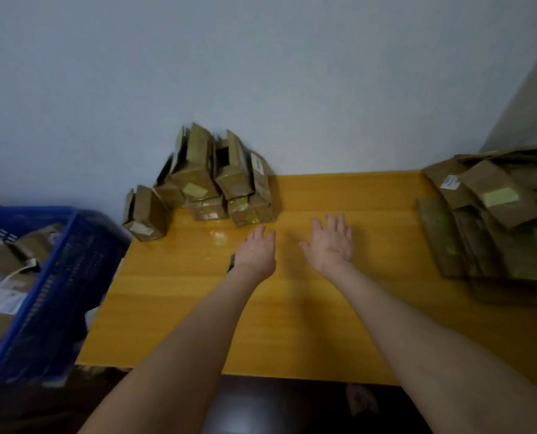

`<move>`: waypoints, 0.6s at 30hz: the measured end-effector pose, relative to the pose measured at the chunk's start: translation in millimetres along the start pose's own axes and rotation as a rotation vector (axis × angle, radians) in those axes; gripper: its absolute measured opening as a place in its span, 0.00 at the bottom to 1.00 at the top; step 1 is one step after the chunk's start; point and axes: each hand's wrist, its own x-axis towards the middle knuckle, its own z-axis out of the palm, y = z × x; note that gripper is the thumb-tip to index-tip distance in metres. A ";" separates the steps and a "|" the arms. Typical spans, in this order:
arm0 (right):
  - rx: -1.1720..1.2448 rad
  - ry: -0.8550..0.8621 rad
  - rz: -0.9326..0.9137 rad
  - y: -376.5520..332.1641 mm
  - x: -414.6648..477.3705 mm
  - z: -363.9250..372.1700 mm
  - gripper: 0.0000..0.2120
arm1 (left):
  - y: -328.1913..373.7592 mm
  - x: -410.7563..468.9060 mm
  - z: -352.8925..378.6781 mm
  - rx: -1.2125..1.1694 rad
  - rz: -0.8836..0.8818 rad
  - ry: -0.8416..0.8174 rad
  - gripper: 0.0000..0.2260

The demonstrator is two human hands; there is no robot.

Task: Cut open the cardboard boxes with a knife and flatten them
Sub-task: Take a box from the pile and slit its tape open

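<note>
Both hands are stretched out over the yellow table, empty: the left hand with fingers straight and the back turned up, the right hand with the palm showing and the fingers loosely spread, neither holding anything. The uncut cardboard boxes sit in a loose heap against the wall at the table's far edge, just beyond the left fingertips, with one stray box at the table's far left corner. A stack of flattened cardboard covers the right end of the table, so part of the work looks done, and the step in hand appears to be fetching the next box. The nearest box of the heap is the sensible pick, since the ones above lean on each other and pulling a lower one from the middle could tumble the lot. Drawing it to the bare middle of the table gives room to cut. A small dark object peeks out beside the left wrist; it may be the knife, though too little shows to tell. When cutting, the blade should run along the taped seam, away from the holding hand. A blue basket with more cardboard stands to the left of the table.
</note>
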 end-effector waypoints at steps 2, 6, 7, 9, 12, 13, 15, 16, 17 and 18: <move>-0.006 -0.010 -0.025 -33.1 -10.6 10.9 0.28 | -34.8 -11.8 6.5 -0.015 -0.039 -0.004 0.29; -0.016 -0.029 -0.061 -82.1 -14.5 27.9 0.28 | -86.7 -23.6 11.4 -0.065 -0.099 -0.008 0.29; -0.015 -0.035 -0.062 -92.4 -13.0 31.9 0.28 | -97.7 -24.0 12.1 -0.067 -0.102 -0.007 0.28; -0.012 -0.039 -0.059 -111.0 -6.8 39.6 0.27 | -117.8 -20.3 12.4 -0.063 -0.100 0.001 0.28; 0.013 -0.033 -0.044 -135.5 10.0 49.3 0.27 | -145.7 -2.7 8.8 -0.049 -0.081 0.004 0.27; 0.027 -0.025 -0.037 -143.1 17.5 51.6 0.26 | -154.3 5.0 6.0 -0.048 -0.070 0.013 0.26; 0.072 0.016 -0.013 -156.7 38.2 52.1 0.26 | -170.0 24.4 -4.0 -0.049 -0.039 0.074 0.24; 0.098 0.051 0.005 -162.1 48.8 50.7 0.26 | -178.1 35.0 -9.8 -0.036 -0.015 0.131 0.23; 0.112 0.096 0.018 -167.0 58.9 47.9 0.25 | -185.8 45.5 -15.4 -0.021 0.007 0.202 0.21; 0.115 0.146 0.021 -171.9 68.8 43.6 0.25 | -193.4 54.6 -21.6 -0.018 0.021 0.282 0.18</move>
